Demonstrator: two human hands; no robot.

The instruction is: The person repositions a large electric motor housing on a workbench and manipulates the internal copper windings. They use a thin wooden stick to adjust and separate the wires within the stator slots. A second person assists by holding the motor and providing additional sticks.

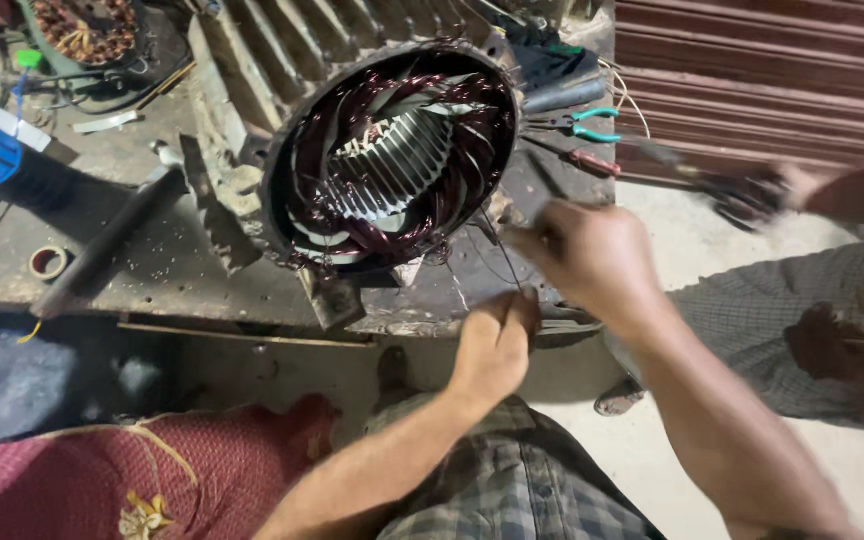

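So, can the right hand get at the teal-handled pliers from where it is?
Probably yes: the right hand is just below the teal-handled pliers on the bench, nothing lies between, but its grip seems pinched on a thin wire.

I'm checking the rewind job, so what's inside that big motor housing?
Inside the motor housing: dark reddish copper windings looped around the bore, and the pale slotted core. The far end of the bore is hidden.

A grimy, scarred metal bench (pixel 162 260) fills the left and far side, littered with filings. On the far right stands a reddish-brown ribbed roller shutter (pixel 752 80). Below it, a pale concrete floor (pixel 672 240) runs near and right — brightly lit, while the bench's underside lies in shadow.
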